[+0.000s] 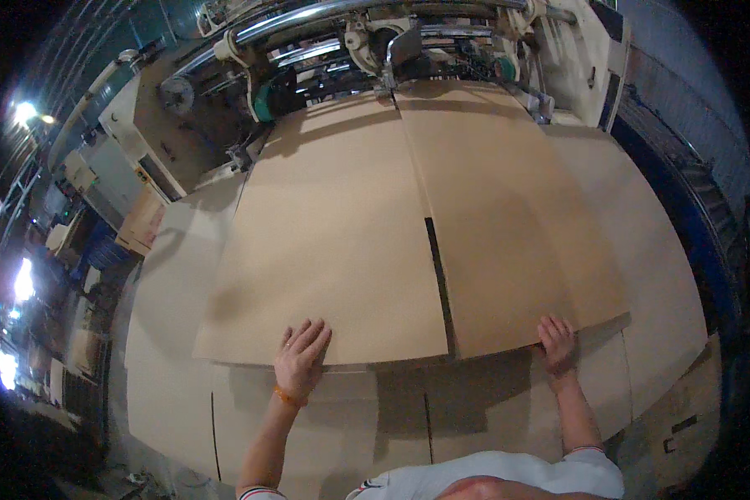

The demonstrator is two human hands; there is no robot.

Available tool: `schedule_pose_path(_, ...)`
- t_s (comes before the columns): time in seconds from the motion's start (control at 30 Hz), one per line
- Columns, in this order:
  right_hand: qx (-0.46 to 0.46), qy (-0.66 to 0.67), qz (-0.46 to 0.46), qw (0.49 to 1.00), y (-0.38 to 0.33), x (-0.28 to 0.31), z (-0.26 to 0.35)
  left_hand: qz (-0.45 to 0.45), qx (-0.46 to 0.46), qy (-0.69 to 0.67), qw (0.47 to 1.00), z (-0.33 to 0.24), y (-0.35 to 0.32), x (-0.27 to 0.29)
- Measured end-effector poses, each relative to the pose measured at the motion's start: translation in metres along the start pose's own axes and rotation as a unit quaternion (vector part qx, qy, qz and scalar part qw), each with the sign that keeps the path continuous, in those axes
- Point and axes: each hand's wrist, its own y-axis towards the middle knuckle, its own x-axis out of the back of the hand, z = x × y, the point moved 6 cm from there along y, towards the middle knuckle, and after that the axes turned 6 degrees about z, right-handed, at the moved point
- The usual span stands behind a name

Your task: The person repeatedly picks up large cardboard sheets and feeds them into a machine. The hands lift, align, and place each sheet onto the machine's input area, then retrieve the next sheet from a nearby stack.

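Observation:
A large brown slotted cardboard sheet (333,225) lies in front of me, its far end under the machine's rollers. A crease and a dark slot (438,275) divide it into two panels. On the near edge of the left panel rests my left hand (302,358), fingers stretched out flat on top, an orange band on the wrist. My right hand (557,343) grips the near edge of the right panel, fingers on the upper face; its thumb is hidden. Beneath is more pale cardboard (308,417) with dark slots, reaching out on both sides.
At the far side stands a machine with a shiny roller bar (308,18), green wheels (264,102) and cream side housings (571,62). A blue rail (683,183) runs along the right. Boxes and bright lights (25,112) show at the left.

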Motion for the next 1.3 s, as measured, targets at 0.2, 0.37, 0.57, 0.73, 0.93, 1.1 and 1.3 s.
schedule_pose_path(0.2,0.044,-0.013,0.03,0.998,0.023,0.016,0.021,0.003,-0.017,0.049,0.999,0.003,-0.027,-0.034)
schedule_pose_path(0.37,0.041,-0.055,-0.028,0.997,0.0,0.002,0.005,0.008,-0.007,0.019,1.0,-0.009,-0.009,-0.011)
schedule_pose_path(0.57,0.018,-0.062,0.002,0.998,0.046,0.033,0.003,-0.009,-0.026,0.074,0.997,-0.001,-0.02,-0.018)
schedule_pose_path(0.73,-0.046,0.022,0.188,0.981,0.035,0.005,0.014,0.153,-0.036,0.04,0.987,0.005,-0.036,-0.057)
schedule_pose_path(0.93,-0.016,0.028,0.192,0.981,0.03,-0.014,0.008,0.212,-0.051,0.06,0.974,0.038,-0.052,-0.087)
schedule_pose_path(1.1,0.018,-0.058,0.124,0.99,0.018,-0.017,0.0,0.096,-0.267,0.186,0.941,0.028,-0.055,-0.073)
schedule_pose_path(1.3,-0.024,-0.02,-0.025,0.999,0.0,0.0,-0.004,-0.038,-0.289,0.148,0.945,0.001,-0.033,0.013)
